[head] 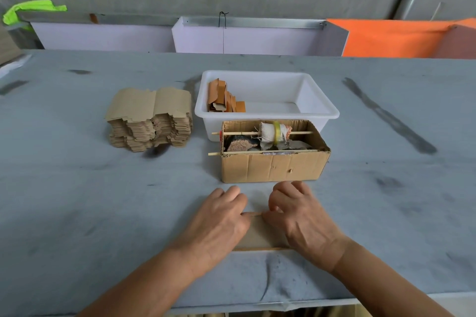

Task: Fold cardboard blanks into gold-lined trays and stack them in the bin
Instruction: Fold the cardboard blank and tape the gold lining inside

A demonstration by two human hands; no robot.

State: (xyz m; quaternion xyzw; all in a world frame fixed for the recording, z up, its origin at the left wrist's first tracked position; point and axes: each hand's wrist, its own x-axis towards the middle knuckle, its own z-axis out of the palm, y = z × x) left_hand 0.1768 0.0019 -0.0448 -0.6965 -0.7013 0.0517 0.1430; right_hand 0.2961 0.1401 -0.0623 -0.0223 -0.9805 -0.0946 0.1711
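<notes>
A brown cardboard blank [257, 233] lies on the grey table near the front edge, mostly covered by both hands. My left hand [219, 224] grips its left side with curled fingers, thumb at the far edge. My right hand [301, 219] grips its right side the same way. A thin golden strip shows along the blank's near and far edges. A tall stack of flat blanks [149, 116] sits at the left. The white plastic bin [316, 100] behind holds several folded gold-lined trays [224, 98] in its left end.
An open corrugated box [273, 167] with rags, a cloth roll and two wooden sticks across its top stands just beyond my hands, in front of the bin. White and orange panels line the table's far edge. Dark smears mark the table at the right.
</notes>
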